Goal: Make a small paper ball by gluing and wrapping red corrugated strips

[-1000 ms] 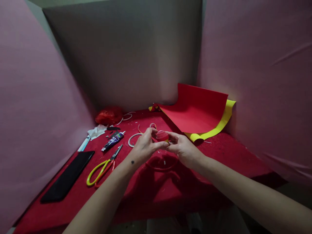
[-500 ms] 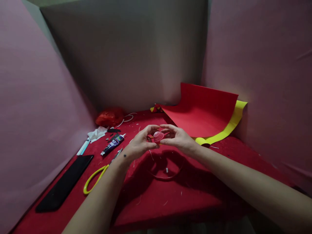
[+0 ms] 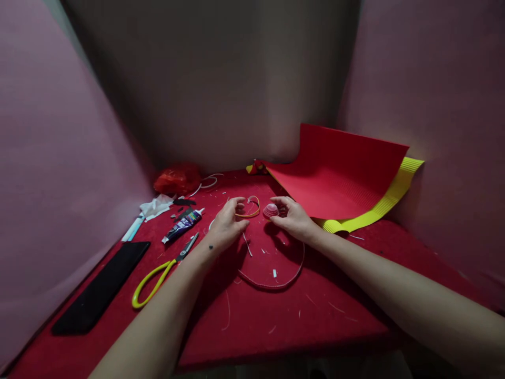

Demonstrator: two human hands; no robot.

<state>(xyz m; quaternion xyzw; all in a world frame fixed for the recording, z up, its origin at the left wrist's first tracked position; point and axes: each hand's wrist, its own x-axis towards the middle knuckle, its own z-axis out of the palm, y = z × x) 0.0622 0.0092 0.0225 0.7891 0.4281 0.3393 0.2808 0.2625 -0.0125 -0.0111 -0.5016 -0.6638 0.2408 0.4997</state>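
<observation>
Our right hand (image 3: pixel 294 220) rests its loosely curled fingertips (image 3: pixel 281 201) against the small pink coiled paper dome (image 3: pixel 271 210) on the red table cover (image 3: pixel 315 310), touching but not clearly pinching it, while our left hand (image 3: pixel 226 225) has thumb and forefinger half open at the thin orange paper loop (image 3: pixel 249 212) just left of the dome; whether it grips the loop we cannot tell. We judge the dome very light and crushable, best taken by its rim with 2 fingertips. Further left lie a glue tube (image 3: pixel 182 225) and yellow-handled scissors (image 3: pixel 162 272); beyond the right fingers, red (image 3: pixel 335 179) and yellow corrugated sheets (image 3: pixel 379 208).
</observation>
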